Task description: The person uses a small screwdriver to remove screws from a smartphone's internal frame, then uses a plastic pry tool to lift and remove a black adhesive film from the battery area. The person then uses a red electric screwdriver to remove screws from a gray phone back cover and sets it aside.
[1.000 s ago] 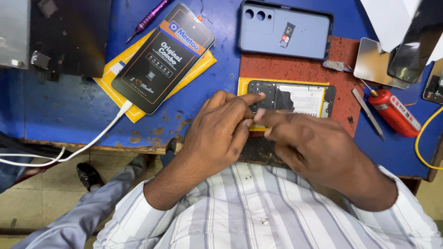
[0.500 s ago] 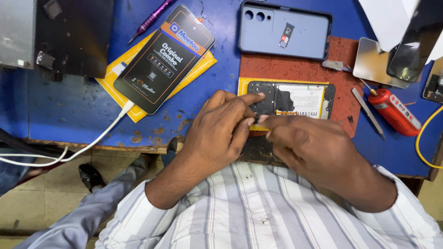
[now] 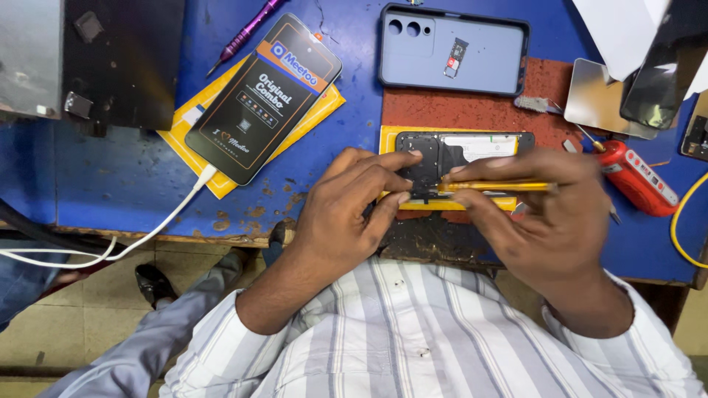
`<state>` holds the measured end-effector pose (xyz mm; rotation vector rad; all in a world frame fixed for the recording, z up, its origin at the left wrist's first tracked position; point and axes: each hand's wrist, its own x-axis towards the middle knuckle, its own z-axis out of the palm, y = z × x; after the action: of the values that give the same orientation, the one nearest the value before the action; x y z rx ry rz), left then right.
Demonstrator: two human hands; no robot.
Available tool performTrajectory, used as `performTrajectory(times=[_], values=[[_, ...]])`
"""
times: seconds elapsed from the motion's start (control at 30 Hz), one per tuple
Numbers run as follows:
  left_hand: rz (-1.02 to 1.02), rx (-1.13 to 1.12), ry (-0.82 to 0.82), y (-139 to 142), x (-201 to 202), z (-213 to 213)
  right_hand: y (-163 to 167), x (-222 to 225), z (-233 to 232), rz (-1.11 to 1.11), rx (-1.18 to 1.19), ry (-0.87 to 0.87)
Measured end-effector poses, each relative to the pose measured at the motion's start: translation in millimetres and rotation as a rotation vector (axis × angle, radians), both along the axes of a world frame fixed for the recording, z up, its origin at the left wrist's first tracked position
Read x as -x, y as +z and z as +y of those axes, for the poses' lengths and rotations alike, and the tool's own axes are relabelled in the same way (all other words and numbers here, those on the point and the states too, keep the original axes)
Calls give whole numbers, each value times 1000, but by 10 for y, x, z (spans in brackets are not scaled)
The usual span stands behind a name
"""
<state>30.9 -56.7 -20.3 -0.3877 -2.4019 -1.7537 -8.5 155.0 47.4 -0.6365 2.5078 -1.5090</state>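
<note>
1. Far left, at nine o'clock, the white cable (image 3: 158, 230) runs off the edge of the blue bench (image 3: 96, 177) and up into the dark phone box (image 3: 263, 98), which lies on a yellow packet (image 3: 318, 105) at about eleven. All of that is parked well apart from your work, likely so it stays out of the way.
2. Your left hand (image 3: 350, 210) sits at centre, fingers curled down onto the opened phone (image 3: 457, 151). The index fingertip presses its dark inner plate, apparently pinning it so it cannot slide.
3. The opened phone lies face-down on a yellow card (image 3: 391, 140), just beyond your knuckles at twelve o'clock, half on the red mat (image 3: 479, 110).
4. Straight up, the grey-blue back cover (image 3: 453, 51) rests hollow side up with a tiny part inside it (a handy tray, it seems).
5. Your right hand (image 3: 549, 221) is closed in a pinch on the yellow tool (image 3: 490, 187), held flat, tip meeting the phone's near edge by your left fingertips.
6. At three o'clock, the red tool (image 3: 638, 177) lies within easy reach.
</note>
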Motion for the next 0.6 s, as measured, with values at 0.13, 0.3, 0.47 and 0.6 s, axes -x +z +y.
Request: performTrajectory(times=[0.13, 0.3, 0.47, 0.6], values=[[-9, -81, 33, -19, -2, -13, -74, -44, 32, 53, 269, 48], [-22, -99, 38, -21, -2, -13, -220, -119, 74, 50, 317, 105], [-7, -79, 34, -23, 3, -10, -276, -113, 97, 51, 300, 135], [-22, -103, 50, -20, 5, -9, -279, -107, 101, 44, 294, 126]])
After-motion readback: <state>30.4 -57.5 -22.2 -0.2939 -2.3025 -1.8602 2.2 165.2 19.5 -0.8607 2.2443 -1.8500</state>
